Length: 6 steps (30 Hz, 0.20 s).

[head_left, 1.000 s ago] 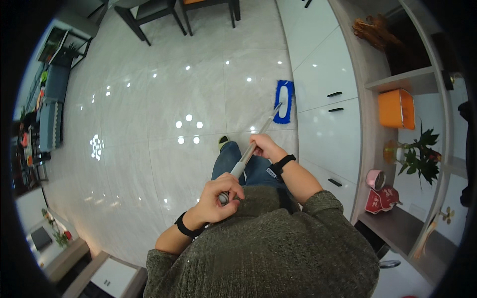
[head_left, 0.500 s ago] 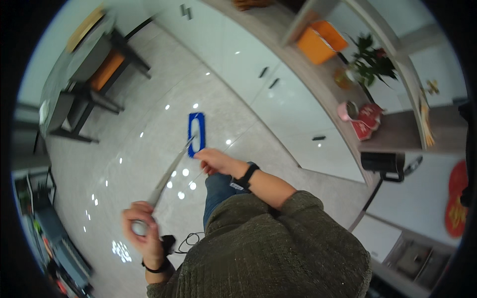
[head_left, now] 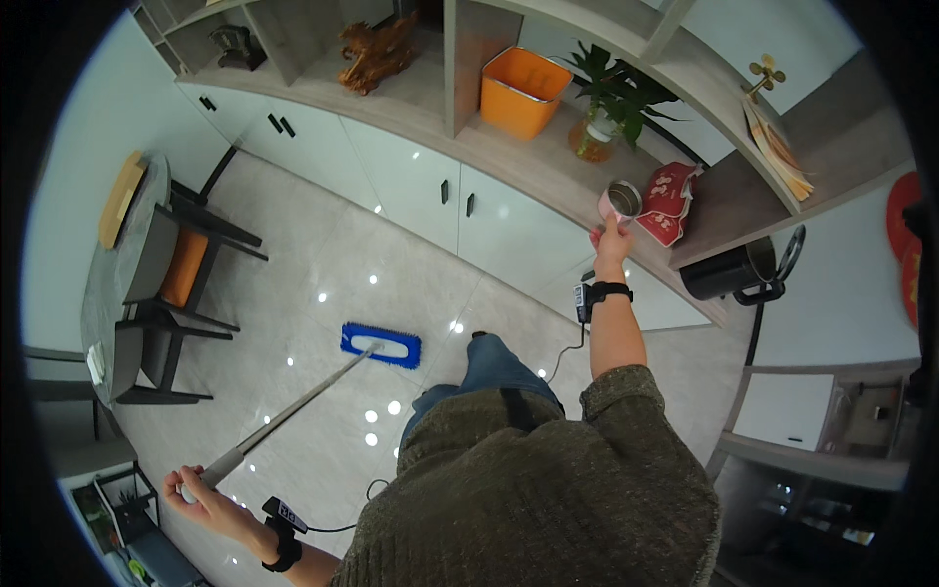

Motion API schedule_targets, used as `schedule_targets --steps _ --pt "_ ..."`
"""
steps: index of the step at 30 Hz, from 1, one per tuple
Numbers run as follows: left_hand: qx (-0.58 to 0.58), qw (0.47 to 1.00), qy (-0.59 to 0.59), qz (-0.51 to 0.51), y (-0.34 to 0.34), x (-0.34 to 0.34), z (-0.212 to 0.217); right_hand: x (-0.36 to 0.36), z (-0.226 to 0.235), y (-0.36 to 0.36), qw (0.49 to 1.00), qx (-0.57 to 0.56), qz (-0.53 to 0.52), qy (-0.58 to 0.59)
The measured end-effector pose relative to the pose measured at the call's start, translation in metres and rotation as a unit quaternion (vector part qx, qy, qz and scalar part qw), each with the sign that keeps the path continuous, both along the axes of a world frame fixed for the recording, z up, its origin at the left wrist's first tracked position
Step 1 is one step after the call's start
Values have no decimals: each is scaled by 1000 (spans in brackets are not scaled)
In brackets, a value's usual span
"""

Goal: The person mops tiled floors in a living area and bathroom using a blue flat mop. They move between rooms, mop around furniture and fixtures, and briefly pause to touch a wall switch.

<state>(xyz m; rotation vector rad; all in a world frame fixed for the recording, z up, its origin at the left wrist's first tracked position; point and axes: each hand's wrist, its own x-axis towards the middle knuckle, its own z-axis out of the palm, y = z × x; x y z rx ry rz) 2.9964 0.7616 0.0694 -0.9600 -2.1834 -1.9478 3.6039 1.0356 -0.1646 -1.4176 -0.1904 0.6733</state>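
Observation:
Lower left, my left hand [head_left: 217, 514] is closed around the top grip of a flat mop [head_left: 289, 411]. The mop's pole slants away to a blue fringed mop head [head_left: 349, 338], which lies flat on the floor ahead of my legs. My right hand [head_left: 613, 245] is stretched out to the shelf at the right, its fingers on the near side of a pink cup [head_left: 607, 207] with a metal inside. The cup stands upright at the shelf edge, beside a red patterned bag [head_left: 670, 201]. My palm hides part of the grip.
An orange bin [head_left: 523, 98] and a plant in a glass vase [head_left: 597, 137] share the shelf above white cabinets [head_left: 401, 186]. A black pot-like container [head_left: 724, 272] stands farther right. Chairs [head_left: 191, 259] and a table [head_left: 93, 293] are at left. Thin cables trail from my wrists.
My right hand has gone from near the mop pole to the pink cup. My left hand has moved outward with the mop grip. The view has turned, and the mop head now lies crosswise.

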Motion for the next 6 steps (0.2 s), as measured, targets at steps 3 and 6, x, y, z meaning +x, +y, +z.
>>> schedule_targets --steps 3,6 --pt "-12 993 101 61 16 5 3 18 -24 4 994 102 21 -22" --pt "44 977 171 119 40 6 9 40 -42 -2 989 127 76 4"
